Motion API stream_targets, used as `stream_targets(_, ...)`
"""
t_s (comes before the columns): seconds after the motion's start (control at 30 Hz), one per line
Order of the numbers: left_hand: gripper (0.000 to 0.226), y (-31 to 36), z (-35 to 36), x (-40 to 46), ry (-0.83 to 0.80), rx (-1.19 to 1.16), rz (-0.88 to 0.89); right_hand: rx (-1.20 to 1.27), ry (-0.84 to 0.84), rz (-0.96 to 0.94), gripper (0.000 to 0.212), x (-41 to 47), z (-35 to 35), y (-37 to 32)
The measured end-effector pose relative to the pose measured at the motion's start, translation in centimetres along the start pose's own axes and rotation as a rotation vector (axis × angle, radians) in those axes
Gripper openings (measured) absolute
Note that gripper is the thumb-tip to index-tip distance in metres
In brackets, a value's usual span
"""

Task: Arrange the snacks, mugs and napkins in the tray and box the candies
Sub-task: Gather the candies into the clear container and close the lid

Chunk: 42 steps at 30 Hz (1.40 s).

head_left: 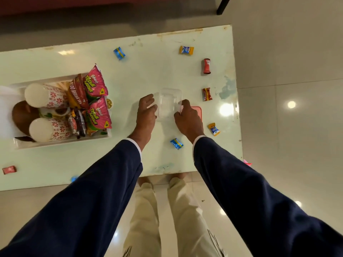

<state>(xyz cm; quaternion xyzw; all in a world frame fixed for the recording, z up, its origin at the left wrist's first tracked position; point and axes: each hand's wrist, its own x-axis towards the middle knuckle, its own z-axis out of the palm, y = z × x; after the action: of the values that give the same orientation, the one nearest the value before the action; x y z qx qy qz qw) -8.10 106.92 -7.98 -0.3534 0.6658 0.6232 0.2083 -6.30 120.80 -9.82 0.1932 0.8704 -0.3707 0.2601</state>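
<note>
A clear plastic box (169, 102) stands on the pale table (141, 71). My left hand (146, 113) grips its left side and my right hand (187, 117) grips its right side. A pink lid (198, 110) lies partly under my right hand. Wrapped candies lie scattered: blue ones (119, 53) (176, 143), yellow-blue ones (186, 50) (214, 129), red ones (206, 66) (207, 94). At the left, a white tray (61, 141) holds pink snack packets (95, 84), two flowered paper cups (46, 95) (49, 129) and a mug (55, 112).
A red wrapped candy (9, 169) and a blurred blue one (74, 178) lie near the table's front edge at the left. The table's right end (235, 89) meets a glossy tiled floor. My legs stand against the front edge.
</note>
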Motion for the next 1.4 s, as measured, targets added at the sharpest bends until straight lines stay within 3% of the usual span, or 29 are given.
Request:
stream_targets(0.17, 0.042, -0.7, -2.4, -0.6, -0.083, 0.078, -0.006, 0.026, 0.018, 0.055, 0.046, -0.4, 0.3, -0.5)
stream_targets(0.27, 0.043, -1.0, -4.2, -1.7, -0.083, 0.16, 0.063, -0.058, 0.129, 0.056, 0.044, -2.7, 0.2, -0.7)
stream_targets(0.4, 0.047, -0.8, -7.8, -4.8, -0.087, 0.324, 0.286, -0.132, 0.212, -0.198, 0.038, -6.6, 0.3, -2.6)
stream_targets(0.53, 0.049, -0.6, -13.8, -6.6, -0.071, 0.501, 0.467, -0.16, 0.052, -0.453, 0.032, -8.8, 2.3, -8.1)
stream_targets(0.67, 0.045, -0.1, -21.1, -6.1, 0.0, 0.451, 0.551, -0.167, -0.14, -0.583, 0.028, -9.3, 6.6, -15.1)
stream_targets(0.83, 0.047, -0.8, -33.0, -4.3, 0.135, 0.426, 0.548, -0.224, -0.262, -0.624, 0.016, -9.9, 15.6, -23.6)
stream_targets(1.07, 0.049, -5.6, -52.9, -0.7, 0.329, 0.583, 0.338, -0.269, -0.433, -0.624, 0.018, -13.0, 32.8, -33.9)
stream_targets(1.27, 0.051, -7.4, -64.0, 3.8, 0.263, 0.73, 0.172, -0.439, -0.547, -0.624, 0.018, -12.2, 43.6, -39.6)
stream_targets(1.4, 0.06, -6.9, -65.9, 7.1, 0.23, 0.922, 0.269, -0.608, -0.657, -0.607, 0.041, -11.0, 47.3, -40.2)
